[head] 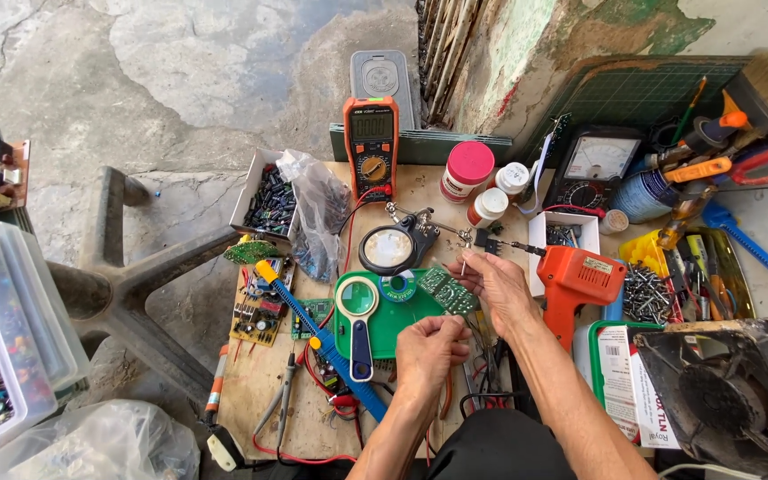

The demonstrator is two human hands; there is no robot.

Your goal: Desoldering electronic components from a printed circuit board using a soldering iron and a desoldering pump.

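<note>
Under right hand [497,283], small green circuit board [447,290]

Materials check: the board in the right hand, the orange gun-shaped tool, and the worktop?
Circuit board, held by the right hand: looks like green-lacquered laminate, matte, dotted with pale pads. Orange gun-shaped tool: likely moulded plastic, smooth and slightly glossy, with a thin metal tip. Worktop: seems bare plywood or board, pale, stained, unfinished.

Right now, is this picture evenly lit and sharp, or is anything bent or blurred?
Head view: soft, even daylight with faint shadows; wide lens bows the edges, stretching the fan and plastic bins; both hands, left and right, and the circuit board look sharp.
</note>
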